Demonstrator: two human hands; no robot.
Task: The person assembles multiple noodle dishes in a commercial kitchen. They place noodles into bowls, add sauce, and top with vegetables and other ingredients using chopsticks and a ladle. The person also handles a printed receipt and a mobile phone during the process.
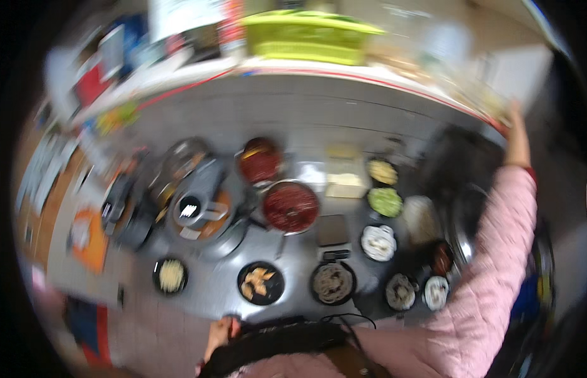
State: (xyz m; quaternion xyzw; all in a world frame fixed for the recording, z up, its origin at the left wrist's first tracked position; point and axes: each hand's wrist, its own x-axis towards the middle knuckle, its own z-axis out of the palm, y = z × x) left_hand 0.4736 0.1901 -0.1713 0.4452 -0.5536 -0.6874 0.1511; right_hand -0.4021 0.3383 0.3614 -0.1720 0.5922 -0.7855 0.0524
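Observation:
My right arm, in a pink quilted sleeve, stretches up to the right end of the shelf (394, 75). There my right hand (515, 135) is at the shelf's edge, its fingers smeared by motion. Low at the front edge of the metal counter (205, 293), my left hand (219, 334) is curled, with a small red spot at its fingertips that I cannot make out. Nearest to it is a black plate of pale brown pieces (261, 283). Farther left sits a black plate of pale shreds (170, 276), and to the right a black plate of greyish food (332, 282).
Two bowls of dark red food (291, 206) stand mid-counter, beside a small scale (333, 234). Rice cookers (205, 211) are at left. Several small bowls, one with green food (385, 201), fill the right. A lime-green basket (309, 38) rests on the shelf.

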